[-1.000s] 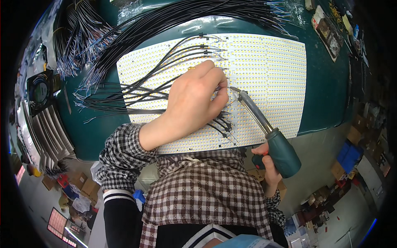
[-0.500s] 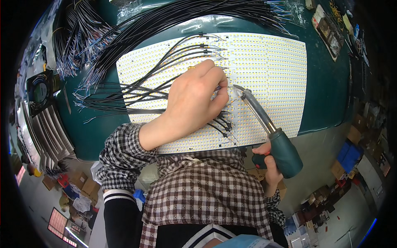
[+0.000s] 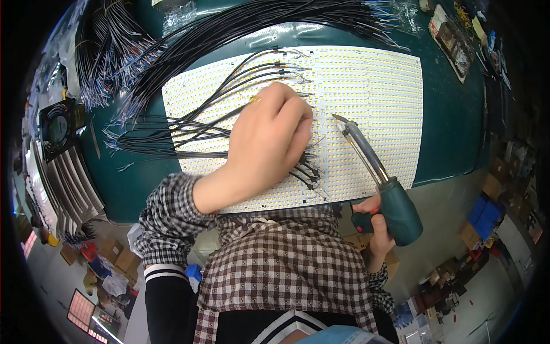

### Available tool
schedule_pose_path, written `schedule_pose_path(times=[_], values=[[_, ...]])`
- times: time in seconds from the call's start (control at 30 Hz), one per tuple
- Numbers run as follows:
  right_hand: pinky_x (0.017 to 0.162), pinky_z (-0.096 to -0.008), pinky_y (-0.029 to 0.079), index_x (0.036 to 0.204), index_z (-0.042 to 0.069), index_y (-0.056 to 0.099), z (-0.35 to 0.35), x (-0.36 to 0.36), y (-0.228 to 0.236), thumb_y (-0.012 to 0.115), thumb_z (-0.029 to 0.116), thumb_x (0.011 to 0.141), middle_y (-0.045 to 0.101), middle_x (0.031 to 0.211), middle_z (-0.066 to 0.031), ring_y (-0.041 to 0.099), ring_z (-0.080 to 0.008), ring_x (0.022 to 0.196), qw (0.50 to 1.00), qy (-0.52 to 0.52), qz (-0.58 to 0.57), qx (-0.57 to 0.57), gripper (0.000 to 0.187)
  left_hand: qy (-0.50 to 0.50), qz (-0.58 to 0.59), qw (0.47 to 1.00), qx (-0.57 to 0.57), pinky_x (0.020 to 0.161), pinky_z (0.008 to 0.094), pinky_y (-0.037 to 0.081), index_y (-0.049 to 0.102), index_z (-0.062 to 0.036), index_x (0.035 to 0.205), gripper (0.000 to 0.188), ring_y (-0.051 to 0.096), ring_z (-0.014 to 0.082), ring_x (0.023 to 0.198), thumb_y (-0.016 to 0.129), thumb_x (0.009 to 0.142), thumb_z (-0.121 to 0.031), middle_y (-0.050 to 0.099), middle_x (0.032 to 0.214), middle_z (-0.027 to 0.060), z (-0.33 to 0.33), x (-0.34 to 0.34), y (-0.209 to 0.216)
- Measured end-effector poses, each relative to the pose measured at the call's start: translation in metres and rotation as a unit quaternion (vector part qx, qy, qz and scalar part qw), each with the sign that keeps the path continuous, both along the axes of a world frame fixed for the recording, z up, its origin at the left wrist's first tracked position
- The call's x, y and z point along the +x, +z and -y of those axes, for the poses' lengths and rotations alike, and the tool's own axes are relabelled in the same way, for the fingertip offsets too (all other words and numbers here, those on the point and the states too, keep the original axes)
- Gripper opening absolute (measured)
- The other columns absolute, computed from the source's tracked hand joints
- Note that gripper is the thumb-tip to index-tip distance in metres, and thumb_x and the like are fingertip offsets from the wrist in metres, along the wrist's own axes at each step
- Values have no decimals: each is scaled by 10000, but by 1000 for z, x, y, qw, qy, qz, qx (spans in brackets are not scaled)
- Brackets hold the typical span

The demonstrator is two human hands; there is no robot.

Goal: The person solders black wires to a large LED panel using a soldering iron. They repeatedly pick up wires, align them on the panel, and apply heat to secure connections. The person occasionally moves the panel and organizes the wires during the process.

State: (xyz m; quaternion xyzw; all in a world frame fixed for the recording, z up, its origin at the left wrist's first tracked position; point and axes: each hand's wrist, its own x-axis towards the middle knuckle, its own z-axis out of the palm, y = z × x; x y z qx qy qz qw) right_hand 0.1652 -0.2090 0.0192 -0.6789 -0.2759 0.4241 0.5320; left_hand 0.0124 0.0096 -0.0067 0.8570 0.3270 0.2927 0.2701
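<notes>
A white LED board with rows of small yellow chips lies on the bench. Black cables run over its left half, their thin wire ends along the board's middle. My left hand is closed low over those wire ends, fingers bent inward; what is pinched is hidden behind the knuckles. My right hand, at the board's front edge, grips a green-handled soldering gun. Its tip points up and left, just right of my left fingers, with a gap between them.
Thick bundles of black cable lie behind the board and at the far left. A small black fan and a stack of white panels are at the left. A dirty soldering tray sits at the far right of the green bench.
The soldering gun's tip has drawn back to the right, away from my left fingers. My left hand has shifted slightly left, its fingers turning further under.
</notes>
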Motion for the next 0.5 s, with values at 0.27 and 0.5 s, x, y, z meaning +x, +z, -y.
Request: schedule_pose_path(times=[0.27, 0.5], values=[[710, -353, 561, 1205, -185, 448, 6, 8, -11, 573, 296, 926, 593, 841, -146, 621, -222, 722, 998, -20, 7, 55, 571, -20, -130, 989, -66, 596, 327, 459, 611, -69, 875, 200, 591, 243, 713, 741, 728, -32, 583, 800, 52, 25, -27, 23], [707, -346, 574, 1245, -201, 411, 10, 15, -16, 567, 278, 932, 593, 887, -162, 625, -233, 760, 995, 11, -3, 98, 593, -58, -79, 993, -61, 597, 369, 463, 582, -54, 897, 168, 585, 273, 719, 684, 764, -39, 547, 798, 86, 12, -23, 14]])
